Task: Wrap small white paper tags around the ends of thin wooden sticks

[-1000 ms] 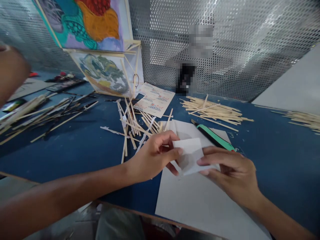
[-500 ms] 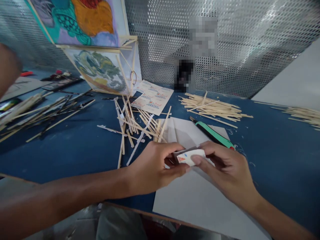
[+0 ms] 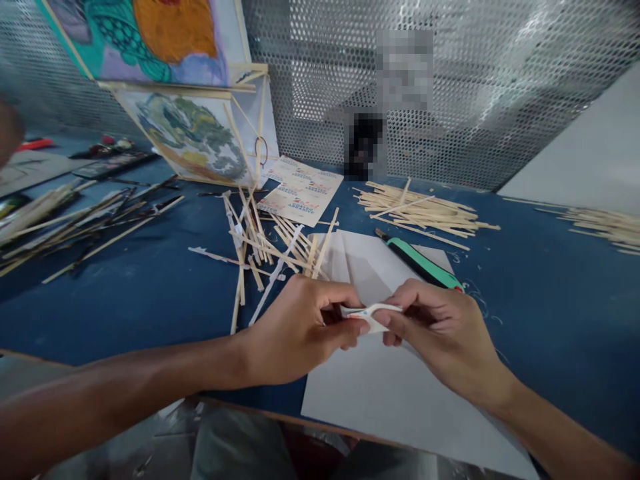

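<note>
The left hand [image 3: 300, 327] and the right hand [image 3: 440, 333] are close together, and both pinch a small folded paper [image 3: 373, 313] between thumb and fingers. The paper is held just above a big white sheet [image 3: 400, 400] on the blue table [image 3: 125, 300]. At about 1 o'clock from the hands lies a green cutter [image 3: 423, 263]. At 11 o'clock is a heap of thin wooden sticks [image 3: 265, 243].

Two bare forearms, no sleeves, watch or rings; left hand [image 3: 300, 327] and right hand [image 3: 445, 337] ungloved, nails short.
</note>
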{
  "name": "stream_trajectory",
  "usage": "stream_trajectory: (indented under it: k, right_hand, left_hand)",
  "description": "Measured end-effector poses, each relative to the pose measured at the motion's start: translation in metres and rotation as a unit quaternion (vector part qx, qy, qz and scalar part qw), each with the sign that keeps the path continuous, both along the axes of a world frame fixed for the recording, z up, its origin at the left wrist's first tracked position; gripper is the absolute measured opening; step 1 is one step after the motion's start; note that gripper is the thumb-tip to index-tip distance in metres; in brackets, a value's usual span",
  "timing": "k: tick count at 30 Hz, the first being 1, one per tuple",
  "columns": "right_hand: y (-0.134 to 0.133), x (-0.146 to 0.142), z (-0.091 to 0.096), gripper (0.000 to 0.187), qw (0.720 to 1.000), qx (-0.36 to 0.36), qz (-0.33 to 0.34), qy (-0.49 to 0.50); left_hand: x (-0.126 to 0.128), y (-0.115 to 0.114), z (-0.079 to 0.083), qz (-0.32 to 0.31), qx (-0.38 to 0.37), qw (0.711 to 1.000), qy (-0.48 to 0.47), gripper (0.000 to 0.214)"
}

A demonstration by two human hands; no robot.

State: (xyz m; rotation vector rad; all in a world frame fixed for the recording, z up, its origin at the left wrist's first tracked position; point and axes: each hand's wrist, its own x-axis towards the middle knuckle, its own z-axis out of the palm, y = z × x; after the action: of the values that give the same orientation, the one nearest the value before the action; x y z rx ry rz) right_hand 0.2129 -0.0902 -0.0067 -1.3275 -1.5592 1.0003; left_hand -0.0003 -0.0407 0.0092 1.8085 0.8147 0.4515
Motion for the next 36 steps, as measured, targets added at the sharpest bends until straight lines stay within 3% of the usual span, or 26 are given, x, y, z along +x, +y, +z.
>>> stream_trajectory:
  k: [3,7,11,15,19,21,22,24,26,32,36]
  right_hand:
    - [0.000,0.000,-0.001,0.028,1.000,-0.001,-0.001,0.012]
    - [0.003,0.002,-0.002,0.026,0.999,0.024,-0.011,-0.021]
    - [0.006,0.001,0.001,0.025,0.998,0.009,0.037,-0.052]
    - [0.005,-0.001,0.002,0.023,0.995,-0.008,0.093,0.026]
    - [0.009,0.006,0.010,0.015,0.994,0.038,0.058,0.090]
    - [0.017,0.013,0.017,0.012,0.993,0.049,0.034,0.100]
    - [0.022,0.016,0.020,0.010,0.993,0.046,0.025,0.102]
    - [0.035,0.020,0.024,0.009,0.993,0.030,0.012,0.115]
    - [0.047,0.020,0.022,0.012,0.988,0.013,-0.007,0.153]
    - [0.060,0.016,0.000,0.014,0.979,-0.002,-0.023,0.204]
    - [0.052,0.017,-0.005,0.020,0.978,-0.013,-0.036,0.206]
  left_hand:
    - [0.002,0.001,-0.001,0.013,-0.018,1.000,-0.004,0.024]
    - [0.005,0.004,-0.001,0.020,0.051,0.998,-0.005,0.018]
    - [0.002,0.003,0.003,0.021,0.088,0.996,0.016,0.020]
    - [0.001,0.002,0.001,0.034,0.101,0.994,-0.009,0.018]
    - [-0.001,0.015,0.009,0.042,0.154,0.985,-0.064,0.050]
    - [-0.005,0.025,0.020,0.063,0.230,0.971,0.001,0.050]
    - [-0.008,0.030,0.025,0.075,0.277,0.954,0.082,0.042]
    - [-0.014,0.036,0.033,0.089,0.371,0.879,0.286,0.041]
    - [-0.016,0.038,0.032,0.087,0.395,0.838,0.366,0.046]
    - [-0.008,0.033,0.005,0.078,0.405,0.818,0.400,0.031]
    - [-0.011,0.035,0.009,0.090,0.389,0.831,0.388,0.026]
